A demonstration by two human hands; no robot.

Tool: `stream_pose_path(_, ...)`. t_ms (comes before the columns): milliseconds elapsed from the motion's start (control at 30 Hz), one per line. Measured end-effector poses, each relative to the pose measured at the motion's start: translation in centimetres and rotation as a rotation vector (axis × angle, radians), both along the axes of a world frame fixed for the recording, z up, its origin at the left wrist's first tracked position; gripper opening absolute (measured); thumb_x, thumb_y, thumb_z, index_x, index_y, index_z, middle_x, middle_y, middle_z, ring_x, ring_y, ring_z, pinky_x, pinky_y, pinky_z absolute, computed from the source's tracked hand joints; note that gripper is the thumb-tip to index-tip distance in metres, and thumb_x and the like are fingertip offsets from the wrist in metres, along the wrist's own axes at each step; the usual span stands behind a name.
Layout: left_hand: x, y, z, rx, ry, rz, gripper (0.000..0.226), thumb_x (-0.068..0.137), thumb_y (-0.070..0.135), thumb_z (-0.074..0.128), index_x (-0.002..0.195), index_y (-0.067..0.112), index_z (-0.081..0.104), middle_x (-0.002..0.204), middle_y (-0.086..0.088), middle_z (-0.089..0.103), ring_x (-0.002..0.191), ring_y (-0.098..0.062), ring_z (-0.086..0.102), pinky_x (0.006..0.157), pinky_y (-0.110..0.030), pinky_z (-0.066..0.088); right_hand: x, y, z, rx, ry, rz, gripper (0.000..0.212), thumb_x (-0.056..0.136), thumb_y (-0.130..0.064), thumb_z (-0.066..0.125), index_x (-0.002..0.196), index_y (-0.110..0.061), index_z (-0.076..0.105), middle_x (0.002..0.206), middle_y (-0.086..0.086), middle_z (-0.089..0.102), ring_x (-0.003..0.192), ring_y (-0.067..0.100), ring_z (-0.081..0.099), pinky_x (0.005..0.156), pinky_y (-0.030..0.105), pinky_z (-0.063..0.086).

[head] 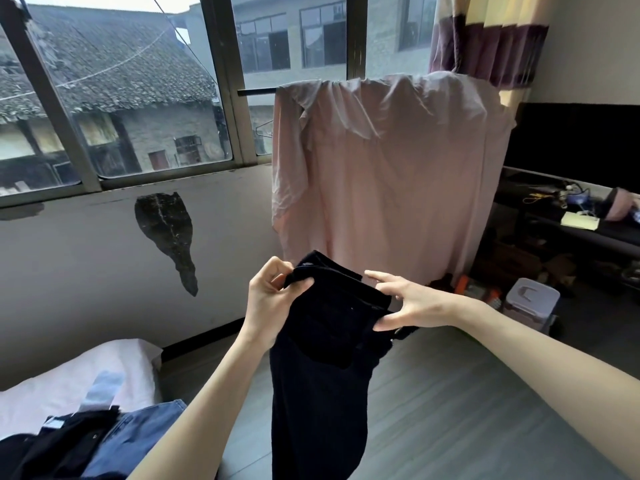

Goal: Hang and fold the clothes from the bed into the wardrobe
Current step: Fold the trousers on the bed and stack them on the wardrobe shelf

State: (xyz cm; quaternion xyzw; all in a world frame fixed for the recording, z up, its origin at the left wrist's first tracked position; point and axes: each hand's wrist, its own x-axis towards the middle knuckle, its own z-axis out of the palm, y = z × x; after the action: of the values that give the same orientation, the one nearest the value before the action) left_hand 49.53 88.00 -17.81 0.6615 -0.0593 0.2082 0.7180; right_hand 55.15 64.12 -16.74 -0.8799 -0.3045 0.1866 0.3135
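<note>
A pair of dark navy trousers (322, 368) hangs in the air in front of me, held up by the waistband. My left hand (270, 303) pinches the left end of the waistband between thumb and curled fingers. My right hand (412, 303) holds the right end, thumb underneath and fingers spread over the top. Behind them stands the wardrobe (391, 181), covered by a pink cloth. The bed (69, 379) lies at the lower left with blue jeans (138, 434) and a black garment (59, 445) on it.
A window (131, 88) fills the wall at the left. A dark desk (571, 220) with small items stands at the right, with a white plastic box (530, 299) on the grey floor (450, 410) beside it.
</note>
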Motion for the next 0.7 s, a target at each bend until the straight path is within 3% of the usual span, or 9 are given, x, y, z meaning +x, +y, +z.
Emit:
stream_pose_path(67, -0.2, 0.2, 0.1, -0.012, -0.005, -0.009, 0.031, 0.077, -0.010, 0.068, 0.069, 0.000, 0.040, 0.078, -0.013, 0.051, 0.072, -0.024, 0.052, 0.068, -0.033, 0.048, 0.3, 0.6, 0.0, 0.083, 0.071, -0.060, 0.032, 0.076, -0.032, 0.074, 0.101, -0.017, 0.063, 0.152, -0.001, 0.029, 0.136, 0.013, 0.035, 0.109, 0.035, 0.031)
stream_pose_path(133, -0.4, 0.4, 0.4, -0.032, -0.019, -0.030, 0.032, 0.077, -0.011, 0.067, 0.070, -0.001, 0.037, 0.076, -0.012, 0.052, 0.071, -0.020, 0.053, 0.067, -0.031, 0.048, 0.7, 0.7, 0.1, 0.222, 0.225, -0.098, 0.043, 0.069, -0.031, 0.075, 0.100, -0.007, 0.057, 0.116, 0.011, 0.059, 0.105, 0.026, 0.059, 0.089, 0.032, 0.045)
stream_pose_path(233, -0.6, 1.3, 1.2, -0.054, -0.045, -0.060, 0.035, 0.073, -0.006, 0.071, 0.067, 0.003, 0.037, 0.073, -0.008, 0.052, 0.067, -0.017, 0.052, 0.064, -0.028, 0.047, 0.5, 1.1, 0.6, 0.290, 0.319, -0.077, 0.029, 0.069, -0.025, 0.072, 0.089, -0.013, 0.055, 0.081, 0.002, 0.056, 0.073, 0.016, 0.055, 0.066, 0.026, 0.044)
stream_pose_path(333, -0.6, 3.0, 2.0, 0.009, -0.015, -0.009, 0.030, 0.074, 0.000, 0.072, 0.067, 0.013, 0.046, 0.075, -0.009, 0.053, 0.071, -0.020, 0.051, 0.069, -0.032, 0.046, 0.5, 2.0, 1.1, 0.241, 0.084, -0.104, 0.018, 0.079, -0.018, 0.072, 0.088, -0.014, 0.057, 0.077, -0.001, 0.057, 0.067, 0.008, 0.053, 0.066, 0.023, 0.042)
stream_pose_path(400, -0.5, 3.9, 2.4, 0.053, 0.034, 0.048, 0.028, 0.080, -0.003, 0.069, 0.077, 0.018, 0.050, 0.077, -0.004, 0.055, 0.074, -0.017, 0.053, 0.071, -0.028, 0.048, 0.1, 2.8, 1.7, 0.319, -0.239, -0.142, 0.020, 0.081, -0.009, 0.071, 0.080, -0.017, 0.052, 0.067, -0.007, 0.052, 0.057, 0.001, 0.049, 0.062, 0.017, 0.039)
stream_pose_path(467, -0.6, 4.7, 3.0, 0.058, 0.096, 0.046, 0.028, 0.083, 0.001, 0.067, 0.099, 0.019, 0.054, 0.087, -0.002, 0.061, 0.081, -0.014, 0.059, 0.072, -0.020, 0.050, -0.3, 3.4, 2.2, 0.369, -0.567, -0.149, 0.027, 0.080, -0.006, 0.071, 0.078, -0.019, 0.048, 0.067, -0.013, 0.049, 0.062, -0.001, 0.050, 0.061, 0.011, 0.038)
stream_pose_path(533, -0.6, 5.3, 3.8, 0.125, 0.136, -0.016, 0.032, 0.086, 0.003, 0.064, 0.114, 0.017, 0.058, 0.099, -0.003, 0.067, 0.093, -0.013, 0.064, 0.079, -0.019, 0.051, -0.5, 3.8, 2.2, 0.437, -0.684, -0.164, 0.026, 0.081, -0.006, 0.071, 0.081, -0.019, 0.048, 0.072, -0.013, 0.050, 0.069, -0.003, 0.050, 0.064, 0.008, 0.037)
stream_pose_path(633, -0.9, 5.3, 4.3, 0.169, 0.130, -0.092, 0.020, 0.089, -0.001, 0.058, 0.101, 0.013, 0.067, 0.093, -0.001, 0.071, 0.091, -0.015, 0.065, 0.080, -0.019, 0.051, -0.3, 4.1, 1.9, 0.485, -0.603, -0.201, 0.031, 0.081, -0.007, 0.071, 0.090, -0.025, 0.048, 0.077, -0.013, 0.054, 0.074, -0.002, 0.053, 0.071, 0.009, 0.039)
stream_pose_path(700, -1.2, 4.9, 3.9, 0.086, 0.127, -0.100, 0.023, 0.089, -0.003, 0.056, 0.098, 0.015, 0.067, 0.090, 0.000, 0.071, 0.092, -0.019, 0.063, 0.085, -0.027, 0.051, -0.3, 4.0, 2.0, 0.569, -0.404, -0.217, 0.049, 0.080, -0.005, 0.071, 0.111, -0.031, 0.045, 0.084, -0.010, 0.058, 0.082, 0.002, 0.058, 0.081, 0.013, 0.043)
